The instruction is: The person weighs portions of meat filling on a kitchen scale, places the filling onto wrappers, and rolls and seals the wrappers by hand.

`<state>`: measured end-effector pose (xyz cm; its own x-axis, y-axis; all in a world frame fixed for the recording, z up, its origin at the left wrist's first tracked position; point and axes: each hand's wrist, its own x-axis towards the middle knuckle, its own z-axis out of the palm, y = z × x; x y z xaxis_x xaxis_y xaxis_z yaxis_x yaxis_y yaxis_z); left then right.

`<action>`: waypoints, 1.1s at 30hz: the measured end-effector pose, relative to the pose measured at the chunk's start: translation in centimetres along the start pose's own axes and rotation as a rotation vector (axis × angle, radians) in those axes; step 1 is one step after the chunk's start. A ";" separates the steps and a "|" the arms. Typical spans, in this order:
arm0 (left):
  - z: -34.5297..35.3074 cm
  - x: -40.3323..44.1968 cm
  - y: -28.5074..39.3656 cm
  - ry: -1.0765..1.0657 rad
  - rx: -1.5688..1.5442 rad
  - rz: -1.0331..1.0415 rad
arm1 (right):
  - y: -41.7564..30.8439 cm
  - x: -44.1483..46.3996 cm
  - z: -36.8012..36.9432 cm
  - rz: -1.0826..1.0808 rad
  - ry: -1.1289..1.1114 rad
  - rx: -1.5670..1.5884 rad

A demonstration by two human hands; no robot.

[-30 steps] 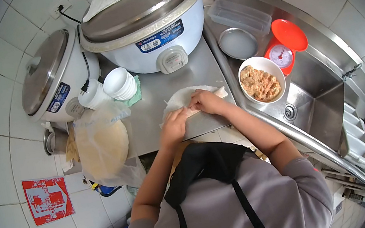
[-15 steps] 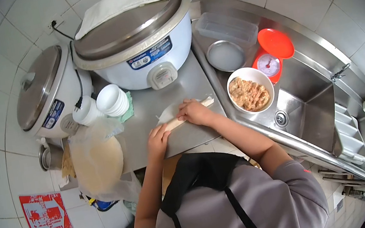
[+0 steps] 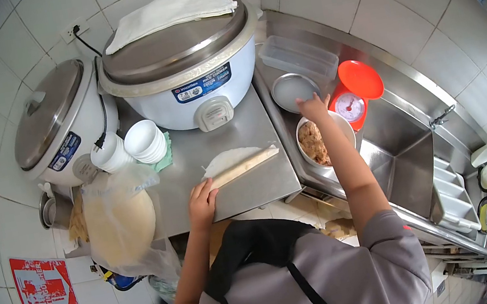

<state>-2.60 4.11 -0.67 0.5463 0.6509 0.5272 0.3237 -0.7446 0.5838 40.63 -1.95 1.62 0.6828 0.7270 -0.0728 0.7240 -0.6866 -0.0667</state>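
Note:
A long, thin roll [image 3: 246, 168] lies on the steel counter [image 3: 191, 148], with the flat white part of its wrapper [image 3: 228, 158] spread behind it. My left hand [image 3: 202, 203] touches the left end of the roll, its fingers bent around that end. Over the far rim of the white bowl [image 3: 348, 127] is my right hand [image 3: 314, 107], fingers apart, close to the round metal dish [image 3: 292, 88]. Nothing shows in that hand. Chunky filling [image 3: 312, 143] sits in the bowl, partly hidden by my right forearm.
Two large rice cookers [image 3: 184, 71] stand at the back left. White cups [image 3: 144, 142] and a plastic-covered stack of round wrappers [image 3: 120, 219] are on the left. A red scale [image 3: 349, 106] and a clear container [image 3: 298, 57] stand beside the sink [image 3: 412, 168].
My right hand has let go of the roll and moved right, to above the bowl and metal dish. My left hand stays at the roll's left end. The camera view has shifted slightly.

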 end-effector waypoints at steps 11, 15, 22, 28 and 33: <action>-0.6 -0.1 0.2 0.012 -0.002 -0.102 | 0.1 -0.7 -3.5 0.027 0.091 0.536; -1.0 0.1 0.7 0.009 -0.021 -0.145 | -6.5 -3.2 2.4 -0.422 0.154 0.576; -0.8 -0.2 0.1 -0.013 -0.028 -0.162 | -20.1 -16.7 2.6 -0.640 -0.018 0.225; -0.5 -0.3 -0.6 0.015 -0.048 -0.149 | -21.7 -17.4 2.5 -0.575 -0.018 0.116; -0.7 -0.3 -0.4 -0.011 -0.088 -0.213 | -22.0 -16.9 3.4 -0.530 0.023 0.152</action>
<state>-3.47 4.35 -0.65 0.4815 0.7899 0.3798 0.3646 -0.5746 0.7327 12.77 0.83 0.90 0.2319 0.9722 0.0315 0.9479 -0.2186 -0.2316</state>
